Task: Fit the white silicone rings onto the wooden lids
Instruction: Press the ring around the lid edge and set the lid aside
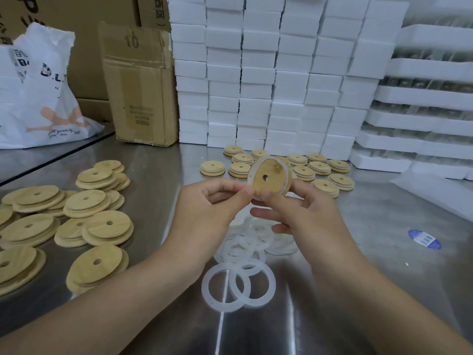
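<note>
You are at a big shiny metal table (158, 170). At the back of it stands a tall wall of white foam boxes (268, 73). Left of those is a brown cardboard box (140, 98), and further left a white bag (43, 98) with letters on it.

On the table to your left lies a heap of bare wooden lids (84, 201), each with a small hole. Far back, near the foam, sits a bunch of finished lids (317, 167) with white showing under them. Close to you, between your arms, lies a pile of white rings (240, 283).

Your left hand (210, 211) and right hand (302, 216) are up over the rings. Both grip one held lid (273, 170), tipped up to face you. Your left thumb and finger pinch its lower left edge. Your right thumb presses its front, with fingers behind. A fitted ring (286, 172) goes round its raised middle; your fingers hide the bottom part.

A little blue sticker (425, 239) lies to your right.
</note>
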